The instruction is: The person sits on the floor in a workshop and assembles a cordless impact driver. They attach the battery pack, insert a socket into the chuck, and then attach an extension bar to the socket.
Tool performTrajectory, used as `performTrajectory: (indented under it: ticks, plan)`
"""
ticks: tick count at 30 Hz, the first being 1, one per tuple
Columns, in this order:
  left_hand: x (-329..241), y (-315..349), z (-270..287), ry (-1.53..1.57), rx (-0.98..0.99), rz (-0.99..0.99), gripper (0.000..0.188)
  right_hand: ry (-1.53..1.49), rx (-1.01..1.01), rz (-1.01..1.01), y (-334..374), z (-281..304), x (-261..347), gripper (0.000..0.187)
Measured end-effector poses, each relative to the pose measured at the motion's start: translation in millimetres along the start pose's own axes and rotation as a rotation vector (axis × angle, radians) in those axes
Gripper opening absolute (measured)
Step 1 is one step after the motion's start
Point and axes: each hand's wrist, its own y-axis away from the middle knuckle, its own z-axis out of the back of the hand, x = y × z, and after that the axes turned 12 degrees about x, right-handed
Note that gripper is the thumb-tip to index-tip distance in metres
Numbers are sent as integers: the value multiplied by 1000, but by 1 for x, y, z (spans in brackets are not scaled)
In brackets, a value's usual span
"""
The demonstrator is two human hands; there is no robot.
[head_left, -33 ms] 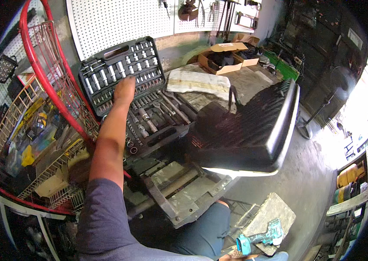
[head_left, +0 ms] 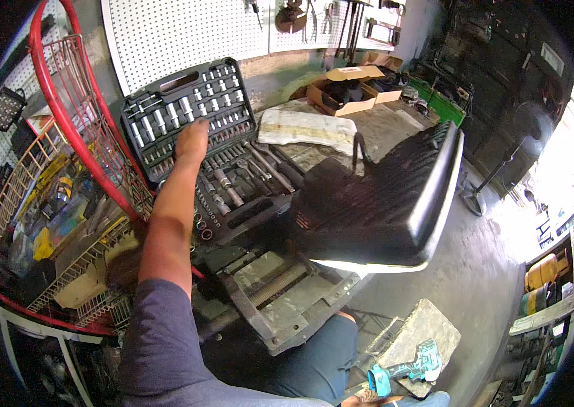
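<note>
Hovering over, or perhaps touching, the socket rows in a raised lid, the person's bare left hand [head_left: 193,141] is at an open black plastic tool case [head_left: 148,98], which lies toward 10 to 11 o'clock from the middle of the view. Its fingers look bunched together, though the tips are too small to tell whether they are clamped on a shiny silver cylindrical socket [head_left: 159,122].

The step in hand looks like picking among the sockets; the next move would seem to call for a fingertip pinch and a straight pull clear of the moulded slot.

The lid leans back, its inner face toward the person and its long axis running from 8 to 2 o'clock; the large sockets stand along 11 to 5. The lower tray spreads toward 5 o'clock from the lid.

At 5 o'clock, a teal-and-black cordless power tool [head_left: 406,370] slants from 8 to 2. Skin beside its base may be the right hand [head_left: 368,395]; its fingers' state cannot be told.
</note>
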Motion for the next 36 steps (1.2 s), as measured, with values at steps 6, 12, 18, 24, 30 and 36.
performTrajectory:
  ticks: [6, 12, 18, 24, 30, 36]
  plan:
    - [0, 32, 43, 290, -269, -42, 28, 213, -7, 148, -2, 0, -8, 26]
    - [-19, 115, 151, 381, -138, -116, 26, 394, 17, 426, 15, -6, 23, 33]
    - [-80, 296, 243, 836, -37, 70, 29, 455, 24, 662, 37, -28, 70, 35]
    - [-231, 480, 234, 1410, 825, -574, 20, 290, -5, 935, 44, -44, 104, 29]
    - [-288, 558, 228, 1610, 1079, -740, 23, 410, -164, 1176, 67, -45, 89, 28]
    - [-290, 566, 234, 1573, 1177, -686, 24, 236, -118, 1115, 88, -53, 66, 26]
